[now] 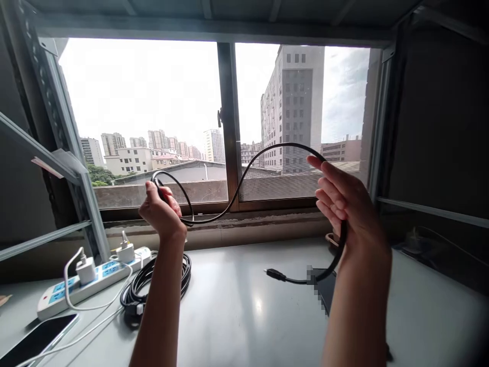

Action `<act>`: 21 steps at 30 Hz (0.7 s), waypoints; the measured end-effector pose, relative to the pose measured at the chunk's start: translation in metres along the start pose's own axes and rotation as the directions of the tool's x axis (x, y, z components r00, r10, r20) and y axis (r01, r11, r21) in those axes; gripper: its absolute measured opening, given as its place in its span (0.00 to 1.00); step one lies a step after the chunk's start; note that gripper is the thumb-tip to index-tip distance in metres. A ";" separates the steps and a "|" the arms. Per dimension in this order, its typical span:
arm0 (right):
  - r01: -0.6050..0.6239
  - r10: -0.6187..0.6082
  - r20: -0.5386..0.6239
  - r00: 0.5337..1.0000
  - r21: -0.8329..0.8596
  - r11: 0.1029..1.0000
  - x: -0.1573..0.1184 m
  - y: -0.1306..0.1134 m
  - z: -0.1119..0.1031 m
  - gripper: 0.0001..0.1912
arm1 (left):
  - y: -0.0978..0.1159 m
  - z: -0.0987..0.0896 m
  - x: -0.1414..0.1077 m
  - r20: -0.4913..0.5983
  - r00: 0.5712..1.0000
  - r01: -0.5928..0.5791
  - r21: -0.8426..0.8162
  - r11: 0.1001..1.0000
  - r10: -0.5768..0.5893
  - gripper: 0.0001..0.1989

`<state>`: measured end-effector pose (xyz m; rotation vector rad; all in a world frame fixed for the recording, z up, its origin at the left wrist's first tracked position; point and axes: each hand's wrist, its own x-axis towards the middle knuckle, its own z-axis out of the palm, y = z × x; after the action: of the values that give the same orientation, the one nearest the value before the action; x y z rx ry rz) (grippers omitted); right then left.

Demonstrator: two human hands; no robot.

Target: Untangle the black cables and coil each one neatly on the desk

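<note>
From my end of the head feed, I have the black cable point(284, 145) raised between both hands, above the pale table point(237, 306) and in front of the window point(227, 127). My left hand point(162, 210) is curled closely around one part of it, thumb pressed up by the fingers, with a small loop standing out beside them. My right hand point(349, 204) has its fingers half bent and the index finger reaching forward; the cable passes behind them and comes out again by the heel of the hand. The hand itself hides the contact, so I cannot tell whether it pinches the cable or merely lets it hang there.

That is my main worry: if it only hangs, a small tilt of the wrist could let it slide away, and the plug point(275, 275), free at its end, could knock against the table. The loop at my left hand could tighten into a kink if I drew the hands apart too fast. My left forearm point(160, 295) crosses in front of the coiled cable point(187, 275), near the power strip point(100, 275) with its white chargers point(85, 270); lowering that arm carelessly might snag the coil or the white cords point(87, 309).
</note>
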<state>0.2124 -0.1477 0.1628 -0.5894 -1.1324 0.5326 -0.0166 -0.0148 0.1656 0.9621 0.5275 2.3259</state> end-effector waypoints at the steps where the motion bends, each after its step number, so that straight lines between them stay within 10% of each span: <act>1: 0.012 -0.013 -0.019 1.000 -0.013 1.000 -0.001 -0.001 0.000 0.10 | 0.000 -0.002 0.002 0.052 0.999 0.013 0.042 0.999 -0.015 0.21; 5: 0.054 -0.052 -0.050 0.997 0.038 0.998 -0.003 -0.004 0.018 0.11 | 0.000 -0.008 0.009 0.179 0.984 -0.016 0.223 0.975 -0.025 0.20; 10: 0.160 -0.146 -0.097 0.984 0.147 0.976 -0.007 -0.007 0.043 0.12 | 0.002 -0.013 0.016 0.233 0.923 0.275 0.162 0.948 -0.307 0.24; 15: 0.259 -0.163 -0.308 0.937 0.301 0.918 -0.002 -0.007 0.029 0.15 | -0.006 -0.025 0.032 -0.028 0.980 0.197 0.074 0.978 -0.196 0.17; 21: 0.302 -0.112 -0.406 0.907 0.444 0.843 0.010 0.000 -0.004 0.19 | -0.010 -0.031 0.040 -0.327 0.944 -0.038 0.016 0.999 0.041 0.16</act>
<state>0.2193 -0.1415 0.1679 -0.0945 -0.6493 0.4741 -0.0595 0.0141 0.1598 0.5932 0.6548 2.5374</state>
